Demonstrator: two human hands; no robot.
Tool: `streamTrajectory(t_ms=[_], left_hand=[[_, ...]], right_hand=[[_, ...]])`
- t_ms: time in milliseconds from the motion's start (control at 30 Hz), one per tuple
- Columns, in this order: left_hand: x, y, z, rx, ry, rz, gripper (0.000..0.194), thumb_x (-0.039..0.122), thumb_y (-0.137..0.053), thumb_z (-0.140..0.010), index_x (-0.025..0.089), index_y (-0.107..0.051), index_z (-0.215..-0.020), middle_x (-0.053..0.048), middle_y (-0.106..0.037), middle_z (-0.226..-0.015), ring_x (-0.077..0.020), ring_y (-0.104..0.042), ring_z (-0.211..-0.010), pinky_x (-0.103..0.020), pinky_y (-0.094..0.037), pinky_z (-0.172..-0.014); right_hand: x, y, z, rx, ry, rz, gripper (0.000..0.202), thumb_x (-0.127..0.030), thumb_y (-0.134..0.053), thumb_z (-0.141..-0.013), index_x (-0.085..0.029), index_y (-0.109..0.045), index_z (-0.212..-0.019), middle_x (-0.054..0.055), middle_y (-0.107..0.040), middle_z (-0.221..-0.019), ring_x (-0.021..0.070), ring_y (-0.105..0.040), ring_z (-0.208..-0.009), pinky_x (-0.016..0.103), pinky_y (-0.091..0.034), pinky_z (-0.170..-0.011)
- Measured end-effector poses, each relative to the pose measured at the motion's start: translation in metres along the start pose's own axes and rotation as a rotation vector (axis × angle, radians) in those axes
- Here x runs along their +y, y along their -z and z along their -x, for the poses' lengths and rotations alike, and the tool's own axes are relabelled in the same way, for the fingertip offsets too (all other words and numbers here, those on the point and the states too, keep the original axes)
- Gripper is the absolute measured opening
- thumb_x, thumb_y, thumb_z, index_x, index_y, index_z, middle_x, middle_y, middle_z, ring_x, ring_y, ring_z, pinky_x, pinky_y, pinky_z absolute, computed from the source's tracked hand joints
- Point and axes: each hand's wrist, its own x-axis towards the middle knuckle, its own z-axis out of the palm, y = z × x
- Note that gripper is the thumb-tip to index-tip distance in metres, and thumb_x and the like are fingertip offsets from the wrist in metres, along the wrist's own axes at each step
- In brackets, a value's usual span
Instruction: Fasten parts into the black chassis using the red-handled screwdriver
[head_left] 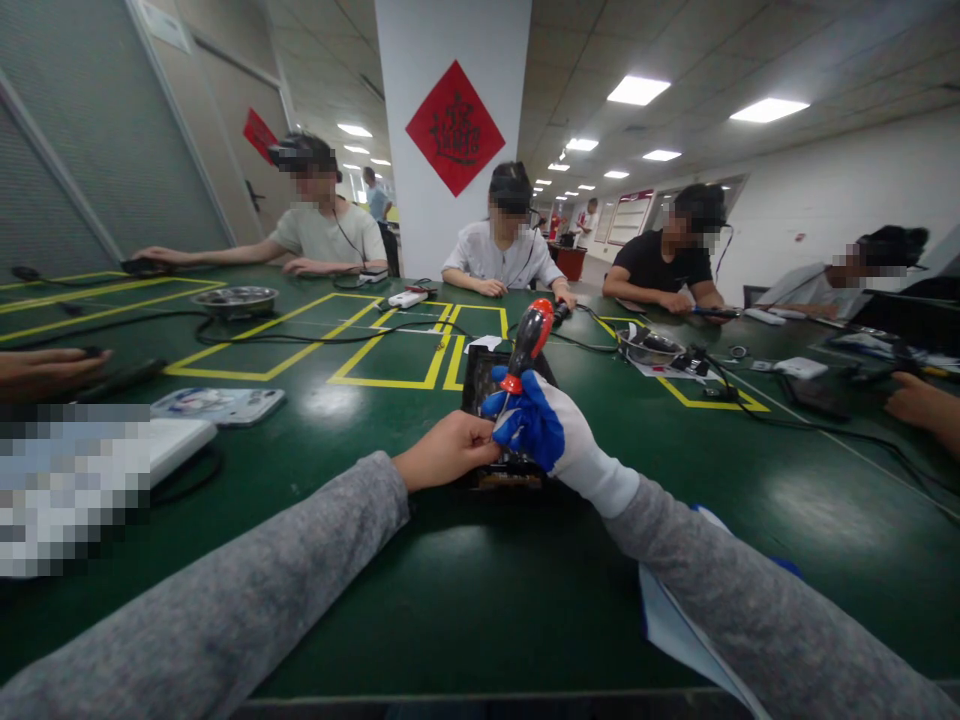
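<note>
My right hand [540,425], in a white glove with blue-coated fingers, is wrapped round a screwdriver. The screwdriver [532,340] has a red and black handle that points up, tilted a little to the right; its tip is hidden by my hands. My bare left hand [452,450] has its fingers pinched together beside the gloved fingers. What they pinch is hidden. Under both hands lies a dark, flat, rectangular device [480,385] with parts showing inside. My hands cover its middle.
A green table [465,590] carries yellow tape outlines and black cables. A smartphone [217,405] lies left, and a metal bowl [236,300] stands beyond it. Another bowl [651,345] is at right. A blue-edged white cloth [694,630] lies beneath my right forearm. Several people sit around the table.
</note>
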Motion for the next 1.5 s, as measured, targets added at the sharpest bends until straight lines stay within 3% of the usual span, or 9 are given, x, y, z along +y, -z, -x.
streamTrajectory(t_ms=[200, 400, 567, 700, 900, 1100, 1200, 1300, 1500], left_hand=[[0.001, -0.001, 0.000, 0.032, 0.014, -0.012, 0.031, 0.032, -0.049, -0.079, 0.014, -0.043, -0.055, 0.005, -0.032, -0.052, -0.0055, -0.027, -0.048, -0.020, -0.021, -0.047], [0.001, -0.001, 0.000, 0.020, 0.013, -0.013, 0.037, 0.038, -0.046, -0.083, 0.013, -0.045, -0.056, 0.005, -0.033, -0.054, -0.0057, -0.027, -0.050, -0.020, -0.021, -0.047], [0.001, -0.001, 0.000, 0.017, 0.023, -0.003, 0.038, 0.041, -0.046, -0.083, 0.013, -0.046, -0.058, 0.005, -0.034, -0.054, -0.0058, -0.027, -0.050, -0.020, -0.021, -0.047], [0.001, -0.001, -0.001, 0.034, 0.027, -0.014, 0.036, 0.040, -0.047, -0.082, 0.013, -0.046, -0.058, 0.005, -0.034, -0.054, -0.0060, -0.029, -0.050, -0.020, -0.022, -0.047], [0.000, 0.000, -0.002, -0.011, 0.006, -0.075, 0.035, 0.040, -0.048, -0.082, 0.011, -0.056, -0.063, 0.004, -0.041, -0.056, -0.0068, -0.033, -0.052, -0.019, -0.026, -0.049], [0.005, 0.002, -0.002, -0.039, 0.006, -0.042, 0.040, 0.044, -0.044, -0.084, 0.010, -0.060, -0.070, 0.003, -0.047, -0.059, -0.0073, -0.037, -0.054, -0.019, -0.031, -0.053], [0.007, 0.002, -0.002, -0.032, -0.001, -0.035, 0.040, 0.045, -0.046, -0.084, 0.011, -0.061, -0.070, 0.002, -0.049, -0.059, -0.0076, -0.038, -0.054, -0.019, -0.032, -0.053], [0.006, 0.002, -0.002, -0.043, -0.011, -0.064, 0.041, 0.045, -0.046, -0.084, 0.010, -0.061, -0.068, 0.002, -0.048, -0.059, -0.0072, -0.037, -0.053, -0.019, -0.031, -0.052], [0.005, 0.002, -0.003, -0.079, -0.033, -0.112, 0.042, 0.045, -0.044, -0.085, 0.010, -0.063, -0.071, 0.002, -0.051, -0.061, -0.0069, -0.039, -0.053, -0.018, -0.031, -0.053]], right_hand=[[0.005, 0.000, 0.001, 0.003, 0.058, 0.022, 0.036, -0.043, -0.062, -0.075, -0.020, -0.051, -0.099, 0.000, -0.067, -0.072, 0.0086, -0.058, -0.046, 0.019, -0.047, -0.042], [0.005, -0.003, 0.001, 0.136, 0.090, 0.079, 0.033, -0.042, -0.066, -0.071, -0.018, -0.048, -0.086, -0.002, -0.064, -0.063, 0.0077, -0.053, -0.038, 0.016, -0.041, -0.034], [-0.001, -0.001, 0.000, 0.039, 0.001, -0.020, 0.040, -0.049, -0.053, -0.080, -0.016, -0.053, -0.104, 0.001, -0.066, -0.068, 0.0101, -0.058, -0.046, 0.021, -0.047, -0.041], [0.004, 0.001, 0.000, 0.011, 0.081, -0.015, 0.038, -0.044, -0.056, -0.079, -0.019, -0.053, -0.108, 0.000, -0.066, -0.071, 0.0087, -0.059, -0.049, 0.019, -0.047, -0.042], [0.011, 0.001, -0.003, 0.048, 0.146, 0.042, 0.035, -0.043, -0.064, -0.073, -0.022, -0.048, -0.097, -0.006, -0.061, -0.063, 0.0062, -0.052, -0.039, 0.016, -0.043, -0.037], [0.007, 0.007, -0.007, -0.013, -0.010, -0.126, 0.038, -0.047, -0.053, -0.080, -0.016, -0.053, -0.102, 0.000, -0.065, -0.068, 0.0089, -0.058, -0.046, 0.019, -0.046, -0.040], [0.007, 0.007, -0.004, -0.012, 0.050, -0.099, 0.034, -0.039, -0.055, -0.081, -0.016, -0.054, -0.105, 0.001, -0.066, -0.073, 0.0085, -0.059, -0.049, 0.018, -0.046, -0.042], [0.010, 0.004, -0.003, 0.002, 0.098, -0.027, 0.035, -0.042, -0.058, -0.078, -0.020, -0.052, -0.105, 0.000, -0.067, -0.074, 0.0077, -0.058, -0.046, 0.017, -0.044, -0.039], [0.012, 0.001, -0.006, 0.081, 0.086, 0.017, 0.036, -0.045, -0.065, -0.071, -0.019, -0.050, -0.091, -0.004, -0.064, -0.063, 0.0060, -0.051, -0.037, 0.016, -0.042, -0.036]])
